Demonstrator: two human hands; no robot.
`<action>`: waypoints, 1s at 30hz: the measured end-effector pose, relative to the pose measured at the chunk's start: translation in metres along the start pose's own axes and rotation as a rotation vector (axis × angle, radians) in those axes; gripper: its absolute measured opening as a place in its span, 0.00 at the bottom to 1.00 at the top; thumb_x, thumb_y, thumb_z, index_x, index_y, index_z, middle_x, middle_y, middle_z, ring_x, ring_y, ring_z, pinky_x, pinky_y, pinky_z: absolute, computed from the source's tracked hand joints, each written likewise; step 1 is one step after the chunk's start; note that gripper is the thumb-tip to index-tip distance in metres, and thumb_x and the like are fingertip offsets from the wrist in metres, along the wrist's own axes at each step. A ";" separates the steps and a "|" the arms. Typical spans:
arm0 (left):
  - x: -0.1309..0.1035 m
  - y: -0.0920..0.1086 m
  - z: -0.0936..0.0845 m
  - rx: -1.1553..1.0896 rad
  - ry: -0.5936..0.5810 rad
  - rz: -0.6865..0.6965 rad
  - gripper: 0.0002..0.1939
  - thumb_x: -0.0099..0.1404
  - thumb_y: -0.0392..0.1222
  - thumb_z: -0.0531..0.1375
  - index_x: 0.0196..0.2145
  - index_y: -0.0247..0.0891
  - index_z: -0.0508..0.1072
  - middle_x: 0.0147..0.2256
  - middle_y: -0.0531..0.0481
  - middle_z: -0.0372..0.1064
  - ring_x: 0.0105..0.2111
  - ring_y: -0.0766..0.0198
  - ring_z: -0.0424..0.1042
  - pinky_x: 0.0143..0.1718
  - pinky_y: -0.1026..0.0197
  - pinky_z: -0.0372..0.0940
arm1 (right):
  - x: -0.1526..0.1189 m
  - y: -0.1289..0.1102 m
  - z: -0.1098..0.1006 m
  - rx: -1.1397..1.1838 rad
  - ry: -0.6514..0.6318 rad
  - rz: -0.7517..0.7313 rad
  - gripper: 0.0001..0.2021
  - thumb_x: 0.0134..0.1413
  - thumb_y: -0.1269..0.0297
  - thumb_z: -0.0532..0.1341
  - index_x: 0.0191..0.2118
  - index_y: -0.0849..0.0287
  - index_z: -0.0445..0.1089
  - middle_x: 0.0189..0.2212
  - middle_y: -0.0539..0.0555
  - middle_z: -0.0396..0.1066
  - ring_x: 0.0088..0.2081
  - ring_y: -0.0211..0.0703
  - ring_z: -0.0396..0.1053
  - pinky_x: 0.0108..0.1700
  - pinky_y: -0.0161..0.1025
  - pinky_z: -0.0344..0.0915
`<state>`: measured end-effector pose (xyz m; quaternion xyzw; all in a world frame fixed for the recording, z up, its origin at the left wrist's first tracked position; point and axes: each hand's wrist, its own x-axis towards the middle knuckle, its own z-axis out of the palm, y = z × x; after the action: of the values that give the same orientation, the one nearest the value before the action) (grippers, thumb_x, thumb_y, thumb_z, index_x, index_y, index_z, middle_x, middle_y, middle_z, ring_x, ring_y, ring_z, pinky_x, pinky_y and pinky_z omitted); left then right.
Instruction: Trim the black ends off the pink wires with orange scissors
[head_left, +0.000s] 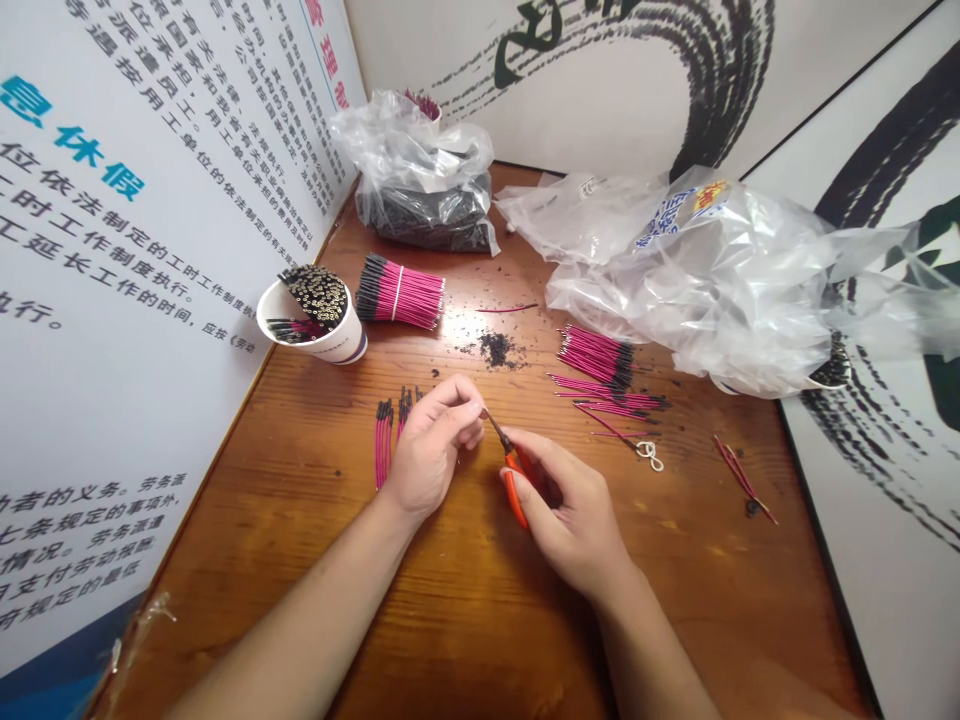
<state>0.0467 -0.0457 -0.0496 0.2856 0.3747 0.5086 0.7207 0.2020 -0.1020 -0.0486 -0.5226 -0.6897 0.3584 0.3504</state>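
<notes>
My right hand (570,505) is closed around the orange grips of a pair of slim-nosed pliers (514,478). Their narrow dark tip reaches up to the fingertips of my left hand (439,445). The left thumb and forefinger are pinched together there; whatever they hold is too small or hidden to name. Beside and partly behind the left hand, short magenta wires (383,440) with black ends lie on the table. To the right of the tool, a loose pile of similar wires (596,360) spreads out in rows.
Small black scraps (496,348) lie mid-table. A tied wire bundle (401,292) sits beside a paper cup (322,345) of black-ended pieces. Plastic bags stand at the back left (424,205) and right (645,250). White ties (650,456) and stray wires (744,480) lie on the right.
</notes>
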 end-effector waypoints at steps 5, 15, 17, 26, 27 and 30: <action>0.000 -0.001 -0.001 -0.006 0.000 0.012 0.10 0.60 0.39 0.61 0.25 0.34 0.64 0.24 0.56 0.52 0.22 0.73 0.50 0.25 0.66 0.47 | 0.000 0.001 0.001 -0.021 -0.007 -0.005 0.16 0.62 0.69 0.58 0.55 0.53 0.66 0.46 0.52 0.75 0.43 0.39 0.73 0.45 0.34 0.68; 0.000 -0.003 -0.003 -0.008 -0.017 0.026 0.09 0.61 0.37 0.60 0.25 0.34 0.65 0.24 0.55 0.53 0.23 0.73 0.51 0.25 0.65 0.47 | 0.000 0.001 -0.001 -0.074 -0.007 -0.028 0.16 0.64 0.69 0.56 0.56 0.54 0.66 0.47 0.53 0.75 0.46 0.41 0.74 0.45 0.34 0.68; 0.001 -0.004 -0.003 -0.006 -0.021 0.035 0.09 0.61 0.37 0.59 0.25 0.34 0.65 0.25 0.55 0.55 0.23 0.73 0.52 0.25 0.65 0.47 | 0.000 0.002 0.000 -0.064 0.006 -0.026 0.16 0.63 0.70 0.57 0.56 0.53 0.65 0.47 0.52 0.75 0.45 0.40 0.73 0.46 0.34 0.68; 0.001 -0.003 -0.003 -0.007 -0.014 0.025 0.09 0.62 0.38 0.59 0.25 0.33 0.65 0.25 0.55 0.55 0.23 0.73 0.51 0.25 0.65 0.47 | 0.001 0.001 0.001 -0.021 0.011 -0.008 0.17 0.62 0.70 0.59 0.55 0.51 0.66 0.46 0.51 0.75 0.44 0.39 0.73 0.46 0.34 0.68; 0.001 -0.003 -0.003 -0.005 -0.013 0.021 0.09 0.62 0.38 0.59 0.25 0.33 0.65 0.25 0.55 0.54 0.23 0.73 0.51 0.25 0.65 0.47 | 0.001 0.001 0.001 -0.024 0.011 -0.011 0.17 0.62 0.70 0.59 0.55 0.51 0.66 0.46 0.51 0.75 0.43 0.39 0.73 0.46 0.34 0.68; 0.000 -0.003 -0.003 0.001 -0.010 0.017 0.09 0.61 0.38 0.59 0.25 0.33 0.65 0.24 0.55 0.54 0.23 0.73 0.51 0.25 0.65 0.47 | 0.001 0.001 0.001 -0.028 0.015 -0.017 0.17 0.62 0.70 0.59 0.55 0.51 0.66 0.46 0.51 0.75 0.43 0.39 0.73 0.46 0.34 0.68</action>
<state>0.0461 -0.0461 -0.0536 0.2917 0.3688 0.5131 0.7181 0.2012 -0.1014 -0.0496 -0.5243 -0.6965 0.3417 0.3511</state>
